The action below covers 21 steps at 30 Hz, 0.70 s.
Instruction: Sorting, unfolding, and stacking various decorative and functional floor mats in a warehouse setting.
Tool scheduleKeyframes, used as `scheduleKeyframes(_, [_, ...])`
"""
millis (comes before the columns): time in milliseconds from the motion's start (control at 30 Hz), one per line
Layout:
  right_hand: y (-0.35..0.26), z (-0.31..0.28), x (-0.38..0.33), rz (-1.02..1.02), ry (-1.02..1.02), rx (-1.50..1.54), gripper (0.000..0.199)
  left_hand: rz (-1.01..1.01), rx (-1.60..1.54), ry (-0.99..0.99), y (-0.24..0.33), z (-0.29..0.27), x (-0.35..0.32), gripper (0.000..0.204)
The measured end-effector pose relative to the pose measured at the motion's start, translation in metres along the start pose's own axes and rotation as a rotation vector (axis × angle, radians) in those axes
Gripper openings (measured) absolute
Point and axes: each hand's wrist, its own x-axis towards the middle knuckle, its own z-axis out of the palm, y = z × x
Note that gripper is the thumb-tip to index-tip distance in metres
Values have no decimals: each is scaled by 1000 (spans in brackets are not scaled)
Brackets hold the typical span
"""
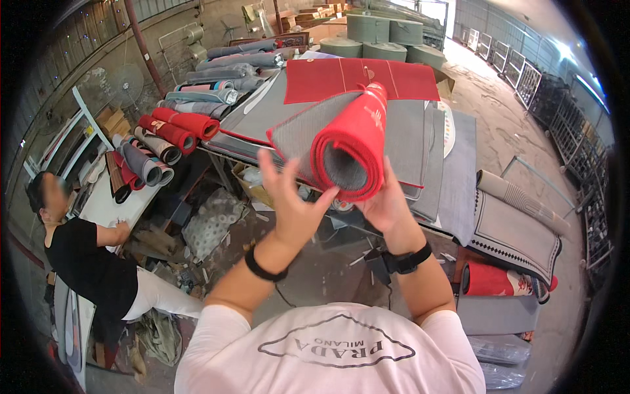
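Observation:
A red mat with a grey underside is wound into a thick roll (359,134), its near end facing me and a loose grey-backed flap (307,123) spreading out to the left. My right hand (388,202) grips the near end from below and the right, its fingers partly hidden by the roll. Beside the roll's lower left, my left hand (294,202) is open with fingers spread and pointing up. Its thumb tip reaches the roll's lower rim; whether it presses there I cannot tell. Beneath lies a stack of grey mats (408,148) on a table.
A flat red mat (328,79) lies across the far end of the stack. Several rolled mats (186,125) sit to the left, near a co-worker in a black shirt (92,262). On the right are a patterned grey mat (515,226) and another red roll (489,280).

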Motion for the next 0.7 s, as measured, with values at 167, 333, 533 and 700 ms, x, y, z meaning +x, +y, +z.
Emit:
scheduleKeyframes(167, [54,-52,1,209,61,-156,53,-1527,-1149,-334,-47,-23,-102,56])
scheduleKeyframes(333, [81,-131,27,509,191,-329,61,-1824,-1026,-376,-86,-37,-196,32])
scheduleKeyframes(533, [29,-215,122,263,516,-220,79,-1800,-1062,-366,-94,-114,-199,42])
scheduleKeyframes(700, [54,-247,200,387,480,62,78,-1688,-926,-205,-103,-142,-185,42])
